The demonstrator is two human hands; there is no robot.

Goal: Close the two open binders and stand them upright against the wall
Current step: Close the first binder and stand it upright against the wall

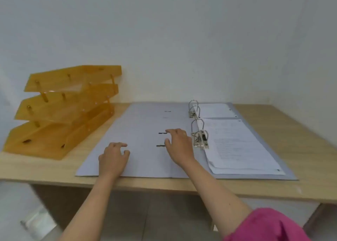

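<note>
Both hands rest loosely open, holding nothing: left hand [114,156] and right hand [179,146] lie on the near grey cardboard lever-arch binder [142,131], flat open on the wooden desk [273,188]. The second grey binder [215,110] lies beyond the right hand. The stiff, light cover should lift best at its edge left of the left hand; the paper side looks heavier.

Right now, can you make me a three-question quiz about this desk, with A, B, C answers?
1. Where is the orange tray stack?
A. left of the binders
B. on top of the binders
C. under the desk

2. How many tiers does the tray stack have?
A. one
B. three
C. five

3. How is the near binder?
A. standing at the wall
B. shut flat
C. lying open

Answers: 1 A, it sits on the desk left of both binders. 2 B, three shelves show. 3 C, its cover lies flat under the left hand and right hand, rings and papers showing.
</note>
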